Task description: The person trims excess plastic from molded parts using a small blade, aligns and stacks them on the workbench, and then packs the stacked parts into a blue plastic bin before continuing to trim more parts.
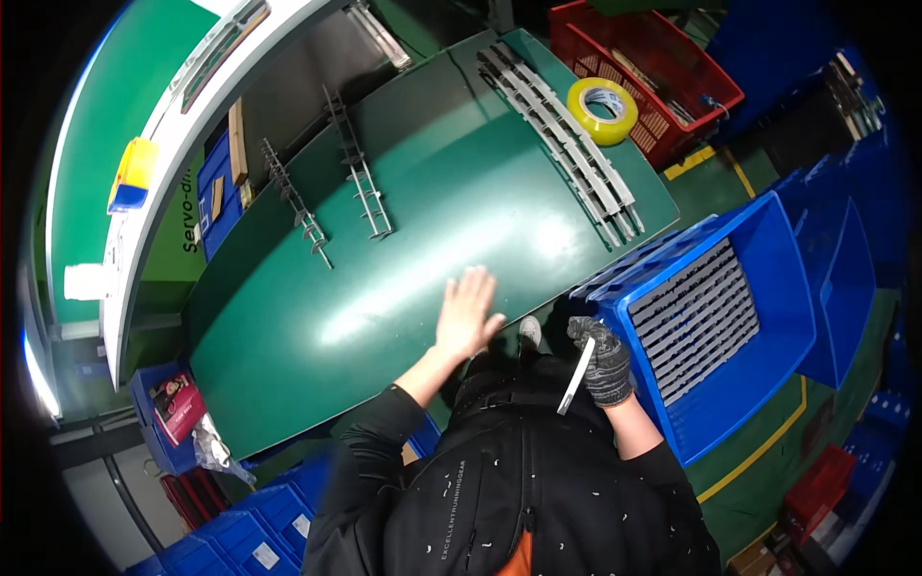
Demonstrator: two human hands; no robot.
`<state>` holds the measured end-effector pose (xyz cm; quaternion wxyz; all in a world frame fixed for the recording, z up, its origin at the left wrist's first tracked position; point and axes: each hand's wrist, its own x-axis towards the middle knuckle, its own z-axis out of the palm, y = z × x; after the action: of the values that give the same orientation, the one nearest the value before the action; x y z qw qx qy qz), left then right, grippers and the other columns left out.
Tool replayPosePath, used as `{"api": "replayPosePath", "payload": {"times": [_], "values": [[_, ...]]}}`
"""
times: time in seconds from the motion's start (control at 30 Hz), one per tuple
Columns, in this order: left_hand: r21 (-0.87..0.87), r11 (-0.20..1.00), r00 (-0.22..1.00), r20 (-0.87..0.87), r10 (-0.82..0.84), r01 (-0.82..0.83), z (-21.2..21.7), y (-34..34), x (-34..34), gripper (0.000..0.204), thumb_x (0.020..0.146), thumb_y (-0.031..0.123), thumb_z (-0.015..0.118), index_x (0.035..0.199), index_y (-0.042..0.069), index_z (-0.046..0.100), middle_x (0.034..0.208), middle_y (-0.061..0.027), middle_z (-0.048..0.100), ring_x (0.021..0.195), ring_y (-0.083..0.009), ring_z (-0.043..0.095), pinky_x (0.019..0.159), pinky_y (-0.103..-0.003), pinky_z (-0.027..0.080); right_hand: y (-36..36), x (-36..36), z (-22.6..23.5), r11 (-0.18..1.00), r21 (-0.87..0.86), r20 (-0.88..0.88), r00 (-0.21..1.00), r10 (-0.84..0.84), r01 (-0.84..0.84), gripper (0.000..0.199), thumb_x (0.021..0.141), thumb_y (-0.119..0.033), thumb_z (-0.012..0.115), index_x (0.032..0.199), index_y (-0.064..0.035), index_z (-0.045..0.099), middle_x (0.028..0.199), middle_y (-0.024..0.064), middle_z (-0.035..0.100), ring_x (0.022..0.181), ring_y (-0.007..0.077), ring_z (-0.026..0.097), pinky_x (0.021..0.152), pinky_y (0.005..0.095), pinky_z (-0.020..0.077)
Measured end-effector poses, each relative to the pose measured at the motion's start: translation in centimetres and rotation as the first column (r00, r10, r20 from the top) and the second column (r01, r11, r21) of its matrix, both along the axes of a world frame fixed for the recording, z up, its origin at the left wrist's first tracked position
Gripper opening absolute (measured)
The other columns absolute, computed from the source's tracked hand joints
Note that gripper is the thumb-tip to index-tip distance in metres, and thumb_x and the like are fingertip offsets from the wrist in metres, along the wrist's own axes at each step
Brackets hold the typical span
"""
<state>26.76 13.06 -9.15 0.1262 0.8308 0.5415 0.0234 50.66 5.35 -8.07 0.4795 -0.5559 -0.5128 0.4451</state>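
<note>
The bare left hand is lying flat with fingers spread on the green table, while the gloved right hand is clamping a slim white strip, its long axis pointing down-left toward the body, beside the blue crate holding stacked grey strips.

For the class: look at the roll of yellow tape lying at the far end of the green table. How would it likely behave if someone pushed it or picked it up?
The roll of yellow tape lies flat on its side on the green table, so a push would probably slide it, not roll it. Set on edge, its round shape would likely roll. The open centre suggests it is light and easy to hook with fingers.
</note>
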Motion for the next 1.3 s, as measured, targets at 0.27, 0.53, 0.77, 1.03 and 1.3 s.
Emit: {"api": "replayPosePath", "payload": {"times": [0.27, 0.53, 0.77, 1.03, 1.3], "values": [[-0.016, 0.998, 0.910, 0.411, -0.053, 0.066, 1.9, -2.9, -1.0, 0.052, 0.080, 0.024, 0.055, 0.126, 0.005, 0.042, 0.134, -0.0164, 0.035, 0.126, -0.0316, 0.030, 0.105, -0.045, 0.021, -1.1, -0.9, 4.3, 0.899, -0.174, -0.315, 0.888, 0.336, -0.402, 0.023, 0.085, -0.008, 0.051, 0.106, -0.0006, 0.056, 0.103, 0.0138, 0.060, 0.092, 0.0242, 0.060, 0.079, 0.0320, 0.0481], [-0.016, 0.966, 0.965, 0.035, 0.258, -0.258, -0.2, -6.6, -5.3, 0.062, 0.079, 0.035, 0.055, 0.130, 0.005, 0.035, 0.139, -0.0179, 0.026, 0.130, -0.0338, 0.021, 0.104, -0.050, 0.017, 3.6, -3.3, 1.8, 0.980, -0.159, -0.420, 0.907, 0.043, -0.120, 0.026, 0.084, -0.004, 0.054, 0.110, -0.0048, 0.051, 0.084, 0.0111, 0.060, 0.072, 0.0199, 0.059, 0.066, 0.0324, 0.0518], [-0.012, 0.986, 0.838, 0.526, 0.149, -0.169, 0.6, -5.6, -4.5, 0.042, 0.082, 0.021, 0.053, 0.120, 0.004, 0.047, 0.127, -0.0140, 0.046, 0.117, -0.0286, 0.043, 0.101, -0.041, 0.031, 1.0, -5.6, 5.5, 0.767, -0.344, -0.755, 0.645, 0.117, -0.542, 0.062, 0.083, -0.007, 0.057, 0.136, -0.0116, 0.024, 0.086, 0.0115, 0.060, 0.074, 0.0205, 0.060, 0.063, 0.0309, 0.0516], [0.285, 0.722, 0.762, 0.405, 0.505, -0.630, 2.2, 5.8, -17.1, 0.025, 0.082, 0.023, 0.052, 0.096, 0.004, 0.061, 0.104, -0.0110, 0.060, 0.099, -0.0264, 0.055, 0.086, -0.035, 0.043, 4.6, -10.3, 7.4, 0.559, -0.224, -0.720, 0.522, 0.457, -0.799, 0.021, 0.083, -0.014, 0.058, 0.101, -0.0030, 0.057, 0.087, 0.0087, 0.061, 0.076, 0.0161, 0.059, 0.065, 0.0292, 0.0478], [0.135, 0.327, 0.353, 0.297, 0.887, -0.935, 7.2, 8.2, -21.7, 0.031, 0.083, 0.030, 0.047, 0.088, 0.005, 0.064, 0.089, -0.0150, 0.062, 0.087, -0.0296, 0.060, 0.078, -0.039, 0.047, 4.5, -18.4, 15.5, 0.503, 0.230, 0.021, 0.521, 0.853, -0.833, 0.037, 0.069, -0.027, 0.072, 0.095, -0.0038, 0.061, 0.086, 0.0132, 0.060, 0.075, 0.0257, 0.059, 0.068, 0.0336, 0.0465]]}}
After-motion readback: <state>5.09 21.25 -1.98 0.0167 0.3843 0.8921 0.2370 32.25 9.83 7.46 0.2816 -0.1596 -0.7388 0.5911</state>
